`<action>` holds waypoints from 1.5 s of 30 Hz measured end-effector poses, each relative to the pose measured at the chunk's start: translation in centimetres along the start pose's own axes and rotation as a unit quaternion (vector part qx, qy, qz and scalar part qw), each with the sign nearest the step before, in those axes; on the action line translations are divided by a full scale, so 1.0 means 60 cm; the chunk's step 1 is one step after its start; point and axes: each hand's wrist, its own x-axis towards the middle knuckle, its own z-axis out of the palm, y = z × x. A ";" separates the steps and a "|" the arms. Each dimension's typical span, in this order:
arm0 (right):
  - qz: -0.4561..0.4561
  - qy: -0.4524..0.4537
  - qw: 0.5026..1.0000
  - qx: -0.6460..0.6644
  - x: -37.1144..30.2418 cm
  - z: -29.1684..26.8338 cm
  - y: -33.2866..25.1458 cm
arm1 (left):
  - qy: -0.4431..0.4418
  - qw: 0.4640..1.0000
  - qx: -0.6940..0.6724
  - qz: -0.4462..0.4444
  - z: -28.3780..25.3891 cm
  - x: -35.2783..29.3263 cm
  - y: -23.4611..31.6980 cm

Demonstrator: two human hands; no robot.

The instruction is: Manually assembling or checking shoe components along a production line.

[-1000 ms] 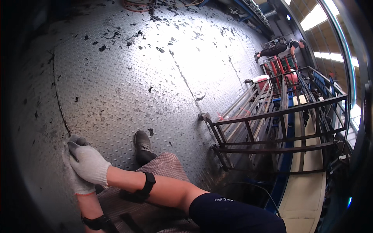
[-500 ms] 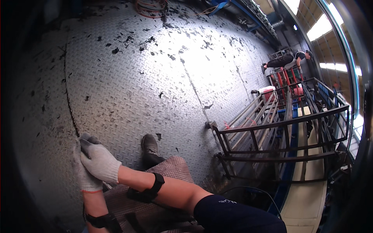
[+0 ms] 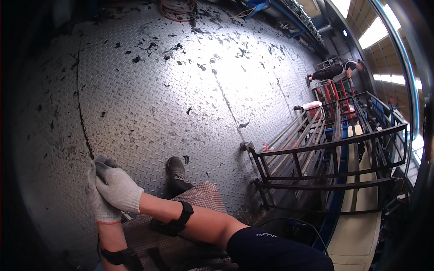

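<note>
My left hand (image 3: 96,201) and my right hand (image 3: 118,187) are brought together at the lower left, both in whitish knit gloves with greyed fingers. The right hand lies across the left, its fingers closed against it. Behind it the left hand also looks closed, though most of its fingers are hidden. No object shows between them. An orange edge rims the left glove's cuff. Black straps (image 3: 182,217) go round both forearms. Below the arms hangs a brown checked apron (image 3: 203,196), with one dark shoe (image 3: 175,168) on the floor ahead of it.
Dark scraps litter the metal tread-plate floor (image 3: 149,99). To the right stands a dark metal rack frame (image 3: 330,144) beside a cream conveyor belt (image 3: 355,235). A person (image 3: 337,71) bends by red equipment (image 3: 333,92) farther off. Coiled hose (image 3: 177,11) lies at the top.
The view has shifted very slightly, so floor and rack sit a little farther right. My hands stay together in the same pose.
</note>
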 end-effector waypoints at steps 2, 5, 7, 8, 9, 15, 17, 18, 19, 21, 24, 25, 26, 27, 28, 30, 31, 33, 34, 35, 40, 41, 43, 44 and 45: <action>0.008 0.000 1.000 -0.022 -0.001 -0.006 -0.003 | 0.003 1.000 -0.001 -0.002 -0.002 0.002 -0.001; -0.029 0.045 0.998 -0.025 0.002 0.007 0.011 | 0.036 0.997 0.048 -0.040 -0.011 0.003 0.001; -0.039 0.055 0.997 -0.032 0.004 0.012 0.019 | 0.060 0.993 0.081 -0.064 -0.010 0.001 0.004; -0.049 0.066 0.996 -0.040 0.005 0.015 0.022 | 0.062 0.993 0.081 -0.064 -0.004 -0.003 0.004; -0.049 0.065 0.996 -0.039 0.004 0.016 0.025 | 0.036 0.996 0.081 -0.029 0.006 -0.010 0.000; -0.046 0.049 0.998 -0.019 0.000 0.006 0.015 | -0.012 0.996 0.062 0.061 0.035 -0.019 -0.002; -0.036 0.040 0.998 -0.038 0.002 0.006 0.017 | 0.046 0.998 0.040 0.011 0.018 -0.008 -0.004; -0.038 0.038 0.998 -0.037 0.002 0.006 0.017 | 0.047 0.998 0.027 0.012 0.014 -0.007 -0.005; -0.034 0.034 0.998 -0.038 0.002 0.005 0.016 | 0.047 0.999 0.014 0.012 0.012 -0.006 -0.006; -0.032 0.027 0.998 -0.037 0.001 0.007 0.017 | 0.039 0.999 0.014 0.015 0.004 -0.005 -0.009; -0.048 0.043 0.997 -0.034 0.001 0.009 0.016 | 0.006 1.000 0.012 0.021 -0.004 -0.004 -0.009; -0.037 0.037 0.998 -0.038 0.000 0.007 0.013 | -0.005 1.000 0.011 0.023 -0.006 -0.005 -0.008; -0.025 0.032 0.998 -0.043 0.001 0.005 0.014 | -0.005 1.000 0.011 0.022 0.009 -0.011 -0.011; -0.024 0.031 0.998 -0.043 0.002 0.008 0.022 | -0.006 0.999 0.015 0.047 0.031 -0.021 -0.016; -0.038 0.045 0.997 -0.041 0.005 0.010 0.022 | -0.007 0.997 0.019 0.074 0.045 -0.028 -0.016; -0.053 0.059 0.996 -0.038 0.004 0.011 0.025 | -0.004 0.996 0.031 0.083 0.043 -0.026 -0.016; -0.025 0.036 0.998 -0.034 0.001 0.003 0.009 | 0.000 0.995 0.042 0.091 0.041 -0.025 -0.016; 0.004 0.012 0.999 -0.031 -0.001 0.001 0.003 | -0.001 0.995 0.051 0.090 0.046 -0.031 -0.010; -0.003 0.018 0.999 -0.033 0.000 0.001 0.005 | -0.004 0.994 0.059 0.089 0.049 -0.033 -0.009; -0.009 0.024 0.999 -0.035 0.000 0.001 0.006 | -0.005 0.994 0.059 0.089 0.049 -0.033 -0.009; -0.002 0.008 0.999 -0.041 0.001 0.000 0.007 | 0.010 0.996 0.038 0.079 0.043 -0.026 -0.009; -0.015 0.016 0.999 -0.040 0.001 0.001 0.009 | 0.011 0.996 0.038 0.079 0.048 -0.024 -0.007; -0.020 0.023 0.999 -0.040 0.000 0.002 0.012 | 0.094 0.990 0.072 0.076 0.061 -0.022 -0.005; -0.024 0.030 0.998 -0.040 0.000 0.002 0.013 | 0.094 0.990 0.072 0.075 0.063 -0.026 -0.005; -0.023 0.030 0.998 -0.040 0.000 0.003 0.016 | 0.052 0.991 0.084 0.092 0.065 -0.031 -0.006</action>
